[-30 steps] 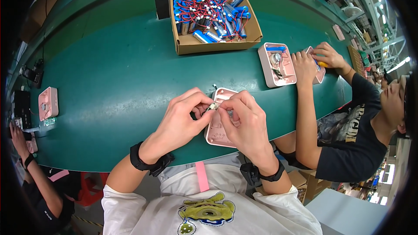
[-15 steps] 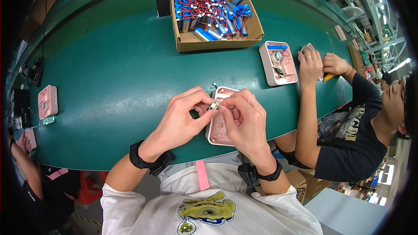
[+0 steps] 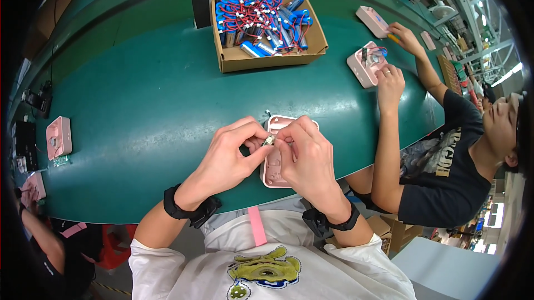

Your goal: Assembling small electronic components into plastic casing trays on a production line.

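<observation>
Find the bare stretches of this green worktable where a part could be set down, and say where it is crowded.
Bare: green worktable between the cardboard box of blue cells, the pink housing at left and the left hand. Crowded: both hands over the pink housing; the co-worker's housing.

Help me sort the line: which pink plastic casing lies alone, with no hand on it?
The pink plastic casing at the green table's far left edge; the others sit under hands.
</observation>
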A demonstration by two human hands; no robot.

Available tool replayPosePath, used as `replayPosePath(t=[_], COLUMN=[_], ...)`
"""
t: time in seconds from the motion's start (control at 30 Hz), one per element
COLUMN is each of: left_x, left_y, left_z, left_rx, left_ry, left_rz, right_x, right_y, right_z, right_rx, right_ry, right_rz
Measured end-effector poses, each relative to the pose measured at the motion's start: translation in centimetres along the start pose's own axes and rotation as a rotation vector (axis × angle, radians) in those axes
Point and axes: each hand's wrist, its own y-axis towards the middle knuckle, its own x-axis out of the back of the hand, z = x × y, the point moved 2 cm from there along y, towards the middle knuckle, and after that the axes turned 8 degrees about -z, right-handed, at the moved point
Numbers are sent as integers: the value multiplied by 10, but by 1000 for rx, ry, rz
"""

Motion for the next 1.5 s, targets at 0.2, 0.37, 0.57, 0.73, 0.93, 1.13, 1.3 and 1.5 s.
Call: replayPosePath(t=[0.2,0.37,0.57,0.73,0.93,1.13,1.3,1.5], left_x=[1,0,-1,-1,3,10,6,9], left_y=[0,0,-2,-1,5,5,5,3], left_z=[-1,-1,0,3,2,4,9,8], left_rx=[0,5,-5,-48,-38,75,106,94], left_ry=[6,26,43,34,99,101,75,62], left_rz=[-49,-85,-113,-79,-52,-61,-42,-34], right_x=[-1,-4,-6,-8,-4,45,29,1], right_y=[4,2,2,2,9,96,185,221], right_z=[1,-1,-1,-4,-2,-28,-72,-95], right_rx=[-1,-19,-20,-23,69,227,373,593], right_ry=[24,65,63,58,-36,-184,-523,-771], right_rz=[13,10,15,13,46,-37,93,282])
